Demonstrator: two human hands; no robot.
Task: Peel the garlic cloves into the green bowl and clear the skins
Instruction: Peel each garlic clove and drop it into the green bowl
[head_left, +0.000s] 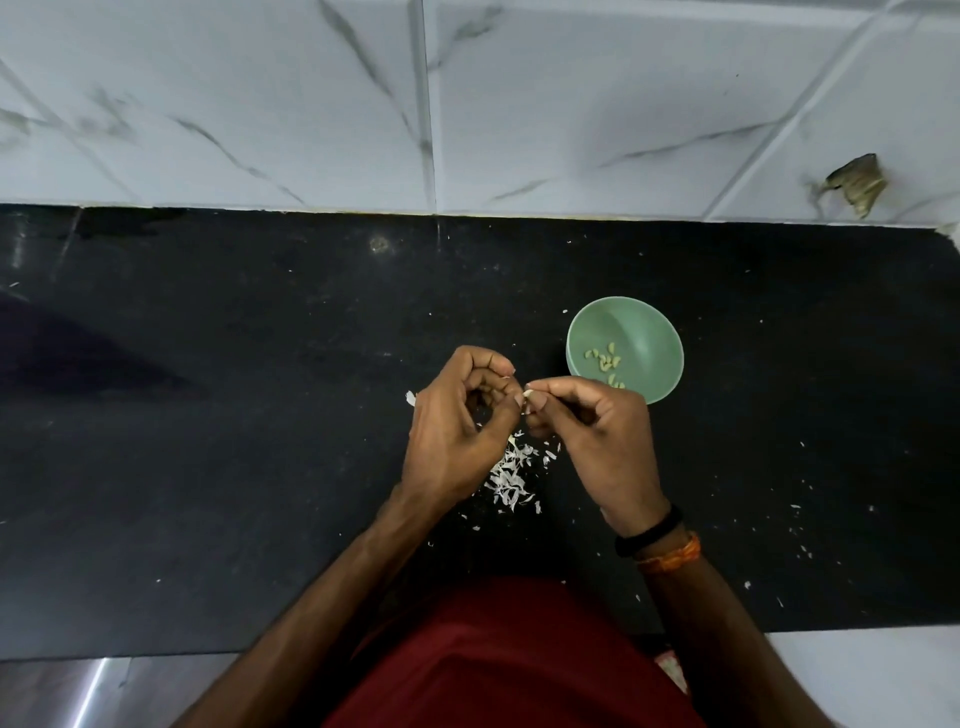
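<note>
Garlic clove (529, 393) — small, pale, papery skin partly on; held above the middle of the black worktop (208, 467), pinched between your two hands. Left hand (457, 431): fingers curled, tips on the clove. Right hand (597, 436): thumb and forefinger pinching it. Green bowl (649, 332) — just beyond your right hand, several peeled cloves (605, 358) inside. Skins (511, 475): white heap below your hands, toward the near edge. Most of the clove is hidden by your fingertips.
</note>
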